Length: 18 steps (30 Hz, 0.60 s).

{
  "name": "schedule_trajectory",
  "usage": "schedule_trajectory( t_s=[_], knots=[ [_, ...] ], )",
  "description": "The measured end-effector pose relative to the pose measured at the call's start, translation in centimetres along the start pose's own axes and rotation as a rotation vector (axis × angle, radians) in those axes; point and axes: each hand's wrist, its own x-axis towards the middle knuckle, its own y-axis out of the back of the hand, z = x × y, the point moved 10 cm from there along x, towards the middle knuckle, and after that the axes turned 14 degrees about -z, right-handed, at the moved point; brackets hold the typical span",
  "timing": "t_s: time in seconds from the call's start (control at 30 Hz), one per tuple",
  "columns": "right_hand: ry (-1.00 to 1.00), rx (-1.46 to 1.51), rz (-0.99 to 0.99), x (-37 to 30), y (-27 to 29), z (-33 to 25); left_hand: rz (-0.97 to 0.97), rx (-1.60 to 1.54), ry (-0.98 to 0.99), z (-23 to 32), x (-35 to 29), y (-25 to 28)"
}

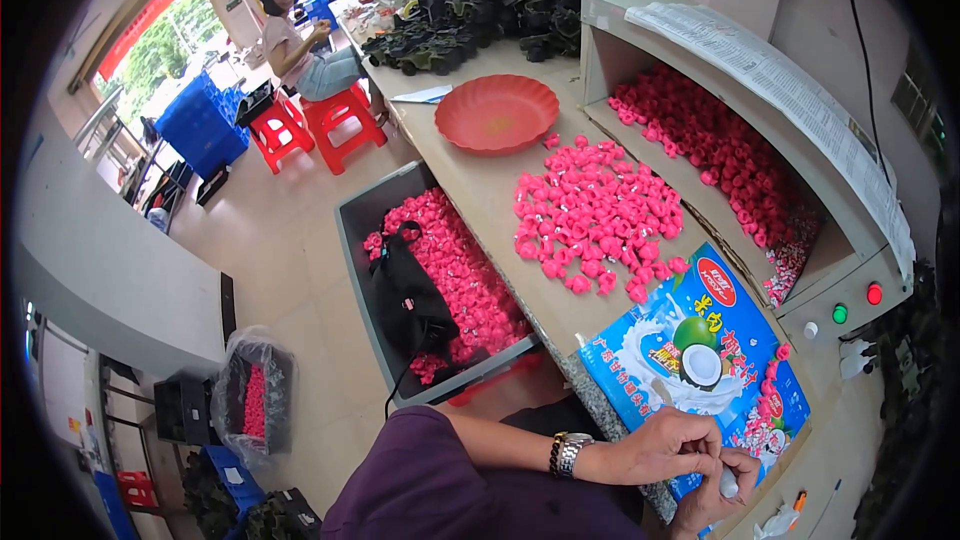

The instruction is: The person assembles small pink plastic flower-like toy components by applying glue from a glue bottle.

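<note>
My left hand [665, 448], with a watch and a dark bracelet at the wrist, is closed in a pinch above the near edge of a blue printed cardboard sheet [625, 355]. Against its fingertips presses my right hand [712, 502], also closed. A small greyish-white rounded piece [729, 483] shows at the right hand's fingers; its kind is unclear. Whatever else the fingers pinch is hidden. Just beyond the hands, a row of small pink plastic parts [770, 390] and some white-and-pink bits [762, 437] lie on the sheet. Farther off spreads a loose pile of pink parts [600, 205].
A red scalloped tray [497, 114] sits behind the pile. On the right, an open-fronted box [830, 175] with coloured buttons holds more pink parts. A grey bin [365, 270] of pink parts with a black bag [410, 305] stands left. Another person [300, 45] sits far back.
</note>
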Motion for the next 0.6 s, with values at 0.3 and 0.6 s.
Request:
schedule_trajectory(
  t_s=[0.3,0.6],
  knots=[
    [0.236,-0.304,0.0,-1.2,0.1,-4.3,-0.059,0.125,0.12,0.3,-1.0,-1.2],
    [0.283,-0.508,-0.06,-1.3,0.4,-5.8,-0.012,0.165,0.025,-0.5,-0.7,-2.6]
  ],
)
